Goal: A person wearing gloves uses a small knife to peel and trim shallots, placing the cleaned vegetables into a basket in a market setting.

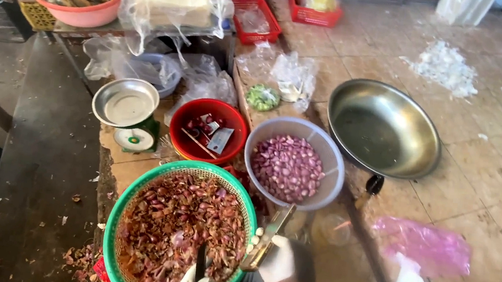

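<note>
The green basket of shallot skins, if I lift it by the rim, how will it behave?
The green basket is probably light: it mostly holds papery skins. Its thin woven plastic rim may flex. Heaped near the rim, loose skins could spill if it tips.

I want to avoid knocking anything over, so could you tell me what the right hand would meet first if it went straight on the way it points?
Probably the grey bowl of peeled shallots, just beyond the right hand; depth is unclear.
</note>
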